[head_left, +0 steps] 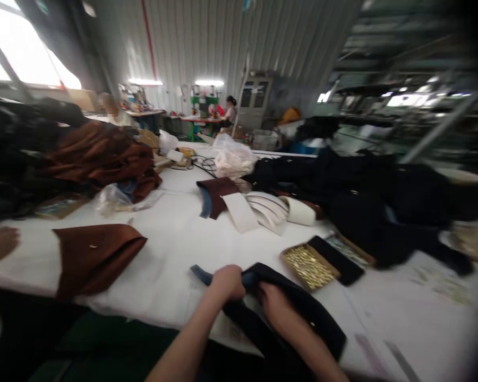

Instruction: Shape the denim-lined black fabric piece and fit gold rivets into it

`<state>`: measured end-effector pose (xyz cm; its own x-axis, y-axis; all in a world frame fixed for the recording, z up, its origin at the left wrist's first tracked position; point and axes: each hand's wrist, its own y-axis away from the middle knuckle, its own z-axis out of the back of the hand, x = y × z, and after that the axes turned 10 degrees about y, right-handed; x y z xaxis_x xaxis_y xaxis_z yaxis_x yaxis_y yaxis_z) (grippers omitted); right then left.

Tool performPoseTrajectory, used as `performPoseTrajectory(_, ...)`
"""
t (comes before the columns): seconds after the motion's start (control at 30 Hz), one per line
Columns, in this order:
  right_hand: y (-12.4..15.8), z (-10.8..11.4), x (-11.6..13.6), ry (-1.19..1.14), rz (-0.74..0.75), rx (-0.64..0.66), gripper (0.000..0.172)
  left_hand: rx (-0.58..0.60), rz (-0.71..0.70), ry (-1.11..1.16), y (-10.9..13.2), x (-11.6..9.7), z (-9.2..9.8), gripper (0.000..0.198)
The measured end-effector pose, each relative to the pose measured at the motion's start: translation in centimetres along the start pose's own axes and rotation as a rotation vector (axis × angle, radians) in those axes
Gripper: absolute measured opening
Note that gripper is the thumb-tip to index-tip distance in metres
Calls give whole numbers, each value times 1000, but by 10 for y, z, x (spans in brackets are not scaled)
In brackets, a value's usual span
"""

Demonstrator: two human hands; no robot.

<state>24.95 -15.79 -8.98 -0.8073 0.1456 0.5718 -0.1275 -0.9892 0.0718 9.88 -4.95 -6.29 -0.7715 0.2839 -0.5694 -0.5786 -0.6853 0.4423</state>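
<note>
A piece of black cloth (322, 323) with a blue-grey band along its edge hangs over the table's front edge. My left hand (229, 282) is closed round the blue-grey band (201, 274), whose free end sticks out to the left. Close on its right, my right hand (274, 303) grips the same black cloth near its upper fold; its fingertips are partly hidden by the fabric. A small bright fleck shows on the cloth beside my right forearm. Some motion blur softens the details.
A box of gold-coloured small metal parts (308, 267) lies beyond my right hand. Black fabric (366, 212) is heaped at right, brown fabric (103, 156) at left. Curved white pieces (266, 209) lie mid-table. Another person's hand (0, 245) is near a brown cloth piece (97, 254).
</note>
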Motion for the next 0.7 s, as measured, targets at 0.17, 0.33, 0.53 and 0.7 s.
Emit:
performPoseTrajectory(0.17,21,41,2,102,-33,36,38,-1,-37,-77,-21,9,-8,30)
performPoseTrajectory(0.33,8,79,20,91,3,68,29,-48,5,-143,-20,2,-10,33)
performPoseTrajectory(0.53,-1,85,27,73,110,21,23,-104,-7,-169,-14,-3,-14,33)
performPoseTrajectory(0.7,-19,73,5,102,188,21,20,-106,-26,-181,-19,-7,-10,33)
